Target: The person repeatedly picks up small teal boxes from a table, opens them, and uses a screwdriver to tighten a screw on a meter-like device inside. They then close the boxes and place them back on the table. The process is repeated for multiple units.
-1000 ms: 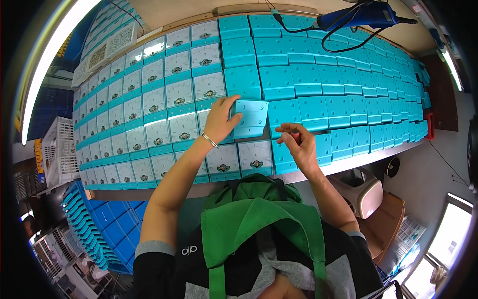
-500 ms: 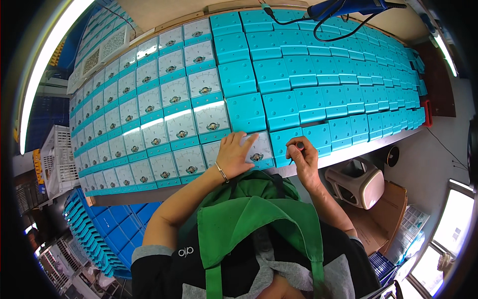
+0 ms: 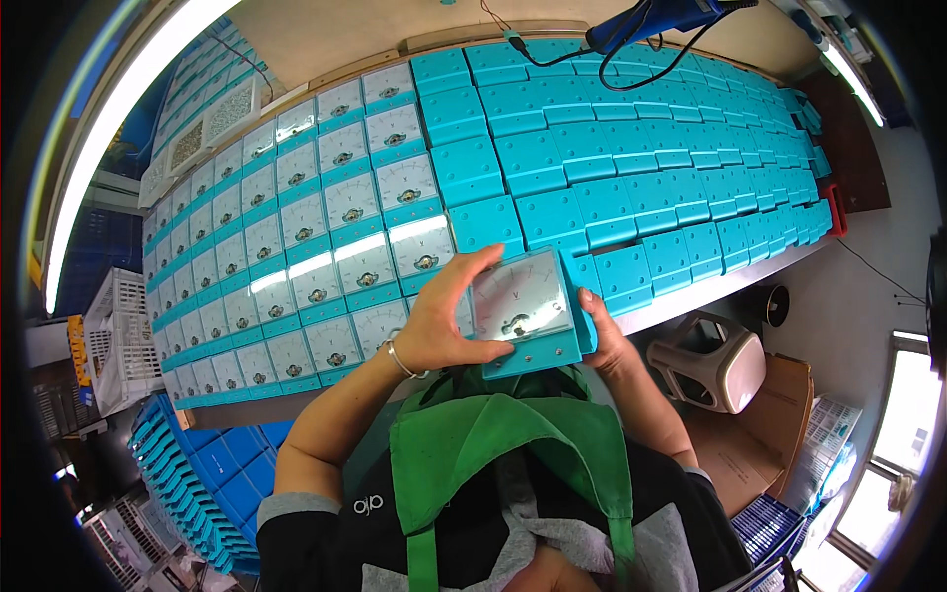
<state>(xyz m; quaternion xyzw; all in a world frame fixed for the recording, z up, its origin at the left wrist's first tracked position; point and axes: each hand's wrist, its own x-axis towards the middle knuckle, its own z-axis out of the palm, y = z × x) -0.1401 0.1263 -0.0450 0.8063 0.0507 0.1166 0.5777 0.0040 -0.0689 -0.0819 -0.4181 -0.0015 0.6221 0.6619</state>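
A panel voltmeter (image 3: pixel 521 296) with a clear front over a white dial and a teal base is lifted and tilted at the table's near edge. My left hand (image 3: pixel 434 321) grips its left side, closed with the thumb along the lower edge and a finger at the top corner. On its right, my right hand (image 3: pixel 607 335) is closed against the teal side, thumb showing and the other fingers mostly hidden. Rows of similar meters (image 3: pixel 358 259) lie face up to the left. Teal housings (image 3: pixel 547 219) with round marks lie in overlapping rows to the right.
A blue power tool (image 3: pixel 656 25) with a black cable hangs above the far edge. Below the table at right are a beige stool (image 3: pixel 720 360) and a cardboard box (image 3: pixel 769 424). Blue crates (image 3: pixel 232 459) and stacked teal parts (image 3: pixel 182 493) stand at lower left.
The voltmeter under my left hand has come up off the table, now between both hands. My right hand has moved to its side; the small dark-tipped rod it held is out of sight.
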